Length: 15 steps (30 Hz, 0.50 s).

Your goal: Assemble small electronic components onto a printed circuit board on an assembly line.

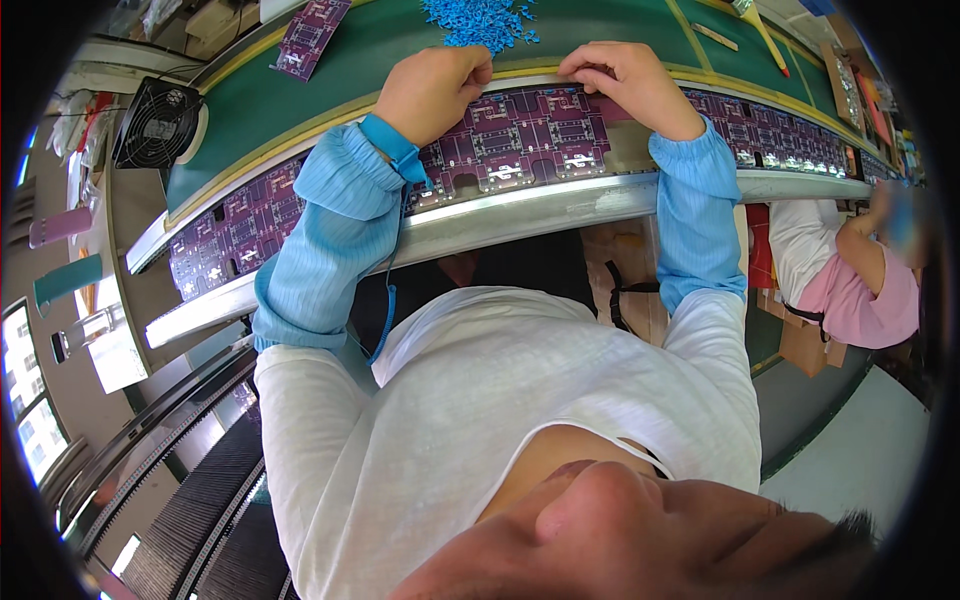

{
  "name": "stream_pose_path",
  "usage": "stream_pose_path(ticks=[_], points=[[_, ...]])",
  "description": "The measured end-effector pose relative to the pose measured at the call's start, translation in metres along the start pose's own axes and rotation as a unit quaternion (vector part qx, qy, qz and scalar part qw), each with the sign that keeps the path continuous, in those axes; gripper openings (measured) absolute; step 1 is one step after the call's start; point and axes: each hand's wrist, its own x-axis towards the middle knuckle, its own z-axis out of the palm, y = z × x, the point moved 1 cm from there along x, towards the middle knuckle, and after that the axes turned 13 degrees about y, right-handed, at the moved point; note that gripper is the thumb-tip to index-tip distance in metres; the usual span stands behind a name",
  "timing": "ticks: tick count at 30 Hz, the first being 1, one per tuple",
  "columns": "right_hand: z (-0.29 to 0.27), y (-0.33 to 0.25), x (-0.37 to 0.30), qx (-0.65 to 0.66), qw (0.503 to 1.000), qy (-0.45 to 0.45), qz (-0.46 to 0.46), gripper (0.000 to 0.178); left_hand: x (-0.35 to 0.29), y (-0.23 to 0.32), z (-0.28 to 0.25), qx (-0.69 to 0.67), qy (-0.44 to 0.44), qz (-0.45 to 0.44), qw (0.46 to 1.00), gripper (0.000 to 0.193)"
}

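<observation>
At the purple circuit boards [535,135], left hand [432,92] and right hand [637,88] curl (whether gripping, can't tell)

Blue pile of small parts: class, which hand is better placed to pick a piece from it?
Probably the left hand: the blue pile lies just beyond it. The right hand is farther off to the right, its fingertips near the far edge of the purple circuit boards.

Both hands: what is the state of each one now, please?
Left hand: curled; cannot tell if it holds anything.
Right hand: partly curled; any held thing cannot be made out.
</observation>
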Motion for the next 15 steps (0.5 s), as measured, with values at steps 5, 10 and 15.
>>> stream_pose_path(ticks=[5,10,15], points=[[0.0019,-0.0020,-0.0008,0.010,1.000,0.005,0.015,0.019,-0.0011,-0.0014,0.0027,-0.002,0.010,0.017,1.000,0.015],[0.0001,-0.0057,-0.0001,0.017,1.000,-0.003,0.000,0.020,-0.0015,0.0008,0.0009,-0.003,0.009,0.027,1.000,0.014],[0.0037,-0.0031,-0.0012,0.102,0.994,-0.019,0.033,0.022,-0.0013,0.0029,-0.0023,-0.004,-0.001,0.030,1.000,0.015]])
